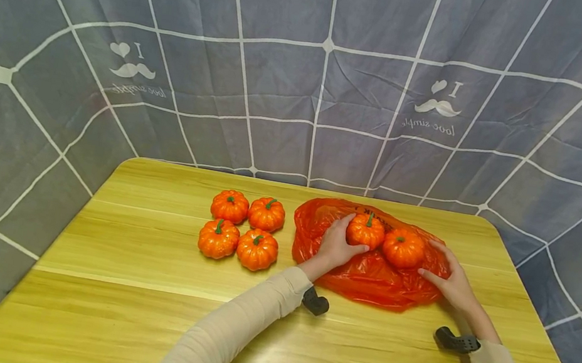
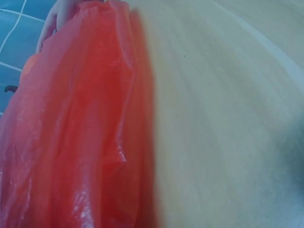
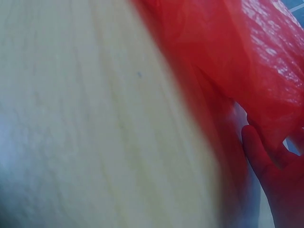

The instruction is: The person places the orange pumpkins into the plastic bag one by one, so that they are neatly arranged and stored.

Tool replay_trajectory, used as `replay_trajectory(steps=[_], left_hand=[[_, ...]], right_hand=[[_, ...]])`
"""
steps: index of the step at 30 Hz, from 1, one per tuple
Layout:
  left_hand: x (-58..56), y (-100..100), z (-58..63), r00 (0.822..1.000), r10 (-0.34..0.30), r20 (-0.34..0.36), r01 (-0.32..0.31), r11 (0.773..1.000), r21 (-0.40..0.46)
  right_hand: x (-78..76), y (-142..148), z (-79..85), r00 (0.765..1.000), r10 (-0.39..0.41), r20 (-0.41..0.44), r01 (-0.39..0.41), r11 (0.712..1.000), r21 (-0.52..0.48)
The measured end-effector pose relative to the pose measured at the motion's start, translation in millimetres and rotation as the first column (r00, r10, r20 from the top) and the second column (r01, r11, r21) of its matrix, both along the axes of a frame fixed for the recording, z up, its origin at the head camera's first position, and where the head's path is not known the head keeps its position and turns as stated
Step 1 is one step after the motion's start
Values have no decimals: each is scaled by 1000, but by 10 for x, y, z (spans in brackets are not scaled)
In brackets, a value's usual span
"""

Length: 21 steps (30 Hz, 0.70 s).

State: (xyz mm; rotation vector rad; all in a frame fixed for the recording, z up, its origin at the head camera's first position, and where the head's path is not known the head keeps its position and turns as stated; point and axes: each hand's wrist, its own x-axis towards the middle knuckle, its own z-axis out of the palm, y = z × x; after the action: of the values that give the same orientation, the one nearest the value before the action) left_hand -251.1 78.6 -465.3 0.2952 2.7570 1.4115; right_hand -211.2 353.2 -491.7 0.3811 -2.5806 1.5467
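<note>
- Your left hand (image 1: pixel 337 245) sits at the bag's 9 o'clock, gripping the left pumpkin (image 1: pixel 365 231) with thumb on the near side, fingers on the far.
- Your right hand (image 1: pixel 456 286) is at the bag's 3 o'clock, touching it, thumb and fingers apart; you cannot tell whether they grip the film.
- The crumpled red bag (image 1: pixel 366 282) lies at 1 o'clock from the middle of the table (image 1: pixel 137 284), its far side close to your 12 o'clock edge, where the curtain (image 1: pixel 283 85) hangs beyond.
- The right pumpkin (image 1: pixel 403 249) is just beside the left one, between its 3 and 4 o'clock; you see both over the bag's upper side.
- Four pumpkins (image 1: pixel 257 250) form two rows at 11 o'clock, a narrow strip of wood between them and the bag.
- You have broad bare wood at 6 and 8 o'clock, and a smaller stretch from the bag to the 3 o'clock edge.
</note>
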Motion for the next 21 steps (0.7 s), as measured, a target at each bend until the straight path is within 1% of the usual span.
replay_trajectory(steps=[9,16,21], left_hand=[[34,8,26,1000,10,19,-10,999,-42],[54,7,39,999,22,32,-21,999,-27],[66,2,70,999,23,37,-22,1000,-11]], right_hand=[[-8,6,-10,1000,16,-5,-16,999,-31],[-7,0,-6,1000,7,-4,-8,1000,-17],[-5,6,-5,1000,9,0,-9,1000,-21]])
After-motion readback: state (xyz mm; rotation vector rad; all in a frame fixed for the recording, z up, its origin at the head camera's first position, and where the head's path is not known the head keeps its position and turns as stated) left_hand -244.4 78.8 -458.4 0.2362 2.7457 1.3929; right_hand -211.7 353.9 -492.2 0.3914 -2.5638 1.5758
